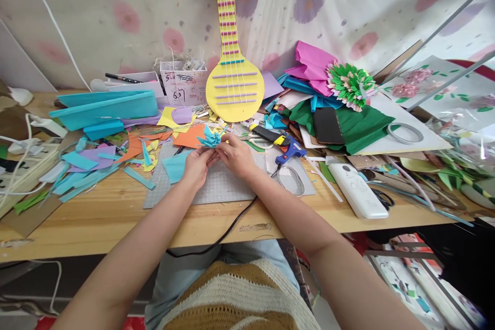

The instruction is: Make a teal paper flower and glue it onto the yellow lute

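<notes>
A small blue paper flower (210, 137) with pointed petals is held up between both hands, over the grey cutting mat (228, 191). My left hand (198, 165) is closed on its underside from the left. From the right, the fingers of my right hand (234, 152) pinch at its base; the exact grip is partly hidden. A light blue paper piece (175, 167) lies beside my left hand, and orange paper (189, 136) is just behind. To the right of my right hand rests a blue glue gun (290, 150), near a black and yellow cutter (268, 134).
A yellow paper lute (235, 90) leans upright at the back. Blue paper strips (87, 178) litter the left side. On the right are a phone (328, 126), a green and pink paper flower (350, 85), a white power bank-like box (358, 191) and a tape roll (292, 181). A black cable (232, 227) crosses the table's front edge.
</notes>
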A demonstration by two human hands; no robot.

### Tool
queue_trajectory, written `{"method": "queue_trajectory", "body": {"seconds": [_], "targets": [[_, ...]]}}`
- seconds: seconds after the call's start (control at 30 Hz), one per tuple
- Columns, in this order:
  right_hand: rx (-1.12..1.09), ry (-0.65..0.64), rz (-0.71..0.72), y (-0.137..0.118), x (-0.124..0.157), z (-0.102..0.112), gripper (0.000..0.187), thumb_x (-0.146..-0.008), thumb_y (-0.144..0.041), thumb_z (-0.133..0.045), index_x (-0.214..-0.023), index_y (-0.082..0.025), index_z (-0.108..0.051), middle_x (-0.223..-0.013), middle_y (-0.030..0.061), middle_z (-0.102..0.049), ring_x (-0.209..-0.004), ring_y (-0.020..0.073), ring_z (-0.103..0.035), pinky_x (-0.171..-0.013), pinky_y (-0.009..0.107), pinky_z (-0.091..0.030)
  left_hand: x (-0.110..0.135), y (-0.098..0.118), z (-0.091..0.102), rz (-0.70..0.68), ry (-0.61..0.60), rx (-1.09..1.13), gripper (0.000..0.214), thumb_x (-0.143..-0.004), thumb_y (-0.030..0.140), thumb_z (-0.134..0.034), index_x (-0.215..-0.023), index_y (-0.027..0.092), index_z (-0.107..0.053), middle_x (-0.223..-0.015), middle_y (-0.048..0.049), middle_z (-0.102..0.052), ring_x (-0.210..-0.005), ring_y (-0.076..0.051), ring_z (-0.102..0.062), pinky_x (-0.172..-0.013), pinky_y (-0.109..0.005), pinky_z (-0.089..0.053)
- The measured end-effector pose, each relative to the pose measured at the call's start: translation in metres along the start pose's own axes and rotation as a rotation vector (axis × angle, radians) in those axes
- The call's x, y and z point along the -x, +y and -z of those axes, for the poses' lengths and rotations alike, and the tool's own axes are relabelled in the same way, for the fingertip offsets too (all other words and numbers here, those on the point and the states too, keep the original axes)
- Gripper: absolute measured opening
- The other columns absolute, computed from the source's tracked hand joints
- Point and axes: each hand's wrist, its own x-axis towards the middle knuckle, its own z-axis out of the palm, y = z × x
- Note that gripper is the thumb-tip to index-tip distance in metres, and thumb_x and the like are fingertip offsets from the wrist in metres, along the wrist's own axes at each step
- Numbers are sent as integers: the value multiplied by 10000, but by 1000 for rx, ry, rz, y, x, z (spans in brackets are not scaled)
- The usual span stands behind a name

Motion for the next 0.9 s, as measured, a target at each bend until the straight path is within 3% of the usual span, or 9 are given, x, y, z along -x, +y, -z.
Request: {"method": "queue_trajectory", "body": {"seconds": [0.17,0.4,0.53,0.67,0.9], "targets": [[-8,-14,-15,-1,0,-2,270,-928,-281,-386,-913,-194,-642,-1080,96,-546,-885,163,-538,-709,258,-398,0,-3,-2,-34,70,-20,65,-676,59,-641,-686,115,-610,-667,-45,-682,-764,-175,-686,-842,-345,-528],[23,-60,-51,-6,-2,2,192,-910,-227,-404,-924,-211,-595,-1108,77,-529,-916,172,-531,-652,243,-376,-3,0,-1,-41,44,15,78,-680,46,-617,-713,116,-623,-731,-56,-691,-807,-180,-681,-866,-357,-520],[21,-56,-68,-4,-2,3,182,-904,-183,-386,-975,-202,-552,-1111,86,-515,-904,174,-534,-639,248,-392,-4,4,2,29,-30,73,122,-720,46,-529,-734,108,-633,-766,-62,-694,-772,-158,-675,-862,-339,-521],[11,-54,-61,-2,-2,3,164,-894,-177,-397,-990,-200,-528,-1091,86,-514,-874,177,-539,-628,255,-403,-4,7,5,107,-68,141,76,-774,175,-562,-794,133,-622,-786,-49,-686,-757,-145,-667,-829,-317,-527],[38,-61,-5,-2,0,2,187,-899,-165,-378,-1005,-200,-527,-1079,85,-526,-847,175,-543,-656,272,-408,-11,8,6,100,-6,155,85,-820,153,-536,-782,122,-605,-706,-38,-673,-666,-128,-654,-827,-330,-530]]}}
